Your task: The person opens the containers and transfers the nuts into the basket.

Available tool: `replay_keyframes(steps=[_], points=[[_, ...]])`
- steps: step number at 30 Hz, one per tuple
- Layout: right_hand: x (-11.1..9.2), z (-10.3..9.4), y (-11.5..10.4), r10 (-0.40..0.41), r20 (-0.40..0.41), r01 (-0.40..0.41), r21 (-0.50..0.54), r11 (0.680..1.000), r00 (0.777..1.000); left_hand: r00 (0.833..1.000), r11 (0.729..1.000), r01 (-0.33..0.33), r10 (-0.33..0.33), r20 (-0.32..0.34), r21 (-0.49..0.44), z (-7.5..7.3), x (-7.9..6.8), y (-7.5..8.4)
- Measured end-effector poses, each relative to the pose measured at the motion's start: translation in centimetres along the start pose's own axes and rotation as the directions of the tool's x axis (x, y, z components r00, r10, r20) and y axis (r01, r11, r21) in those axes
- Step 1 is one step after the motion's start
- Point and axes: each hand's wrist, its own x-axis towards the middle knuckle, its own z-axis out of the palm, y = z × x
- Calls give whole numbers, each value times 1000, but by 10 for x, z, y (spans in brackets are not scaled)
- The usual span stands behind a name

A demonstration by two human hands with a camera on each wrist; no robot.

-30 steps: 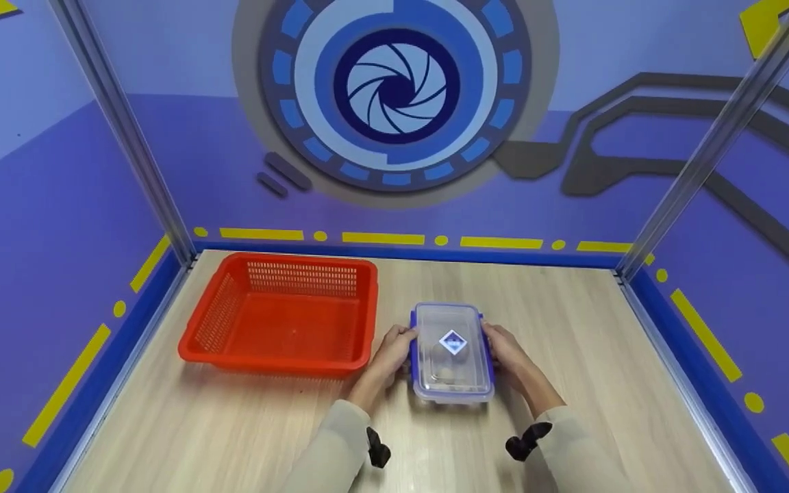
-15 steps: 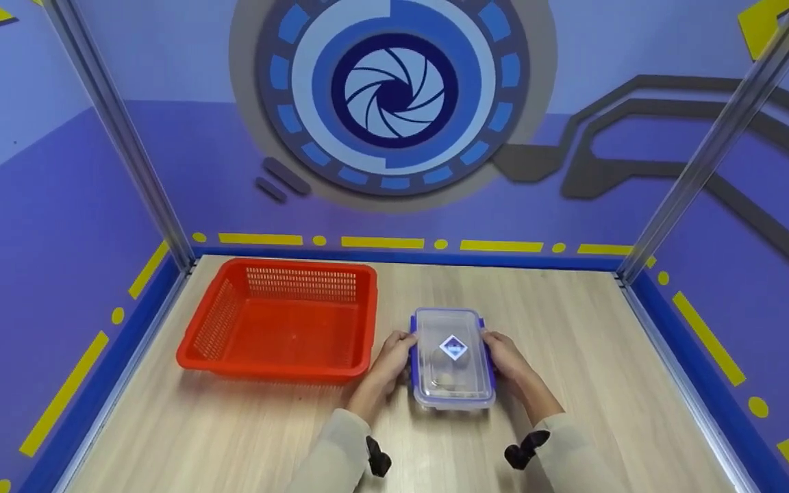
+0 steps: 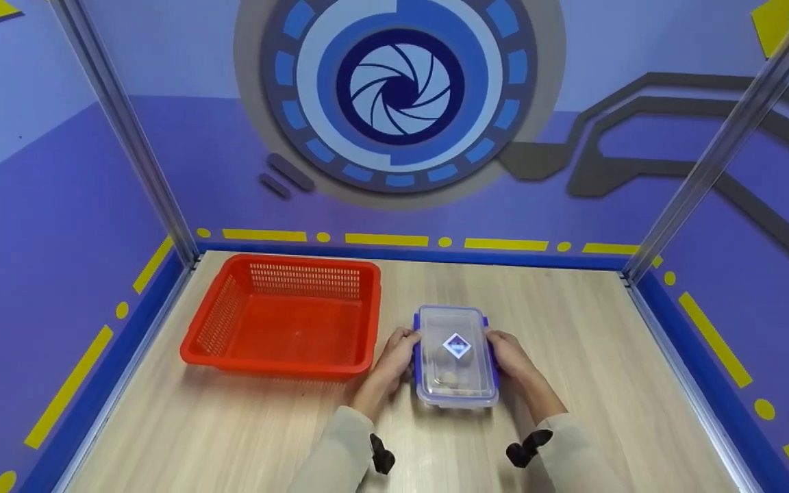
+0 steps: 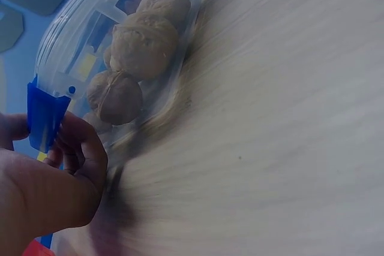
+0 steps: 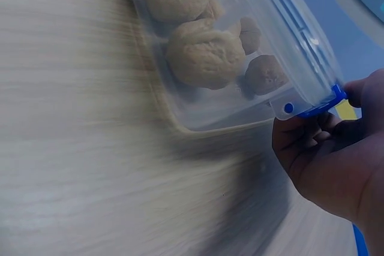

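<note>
Over the last 1 second the clear box [image 3: 456, 370] has barely shifted, well inside the worktop's [image 3: 572, 342] right edge, left hand [image 3: 393, 359] and right hand [image 3: 512, 357] keeping fingers clamped at its 2 blue side clips [image 4: 45, 115], so the work seems paused at a steady hold.

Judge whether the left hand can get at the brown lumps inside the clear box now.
Probably not: the lid covers the clear box, walling off the brown lumps, and the left hand pinches a blue latch.

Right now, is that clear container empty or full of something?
Not empty: both wrist views show several round, brownish things inside the clear container. Whether it's full, I can't tell.
</note>
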Motion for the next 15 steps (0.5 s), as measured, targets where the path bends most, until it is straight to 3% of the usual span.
replay_keyframes(steps=[15], points=[[-1, 1, -4, -36, 50, 40, -87, 995, 998, 1000, 1000, 2, -2, 6, -6, 0, -1, -1]])
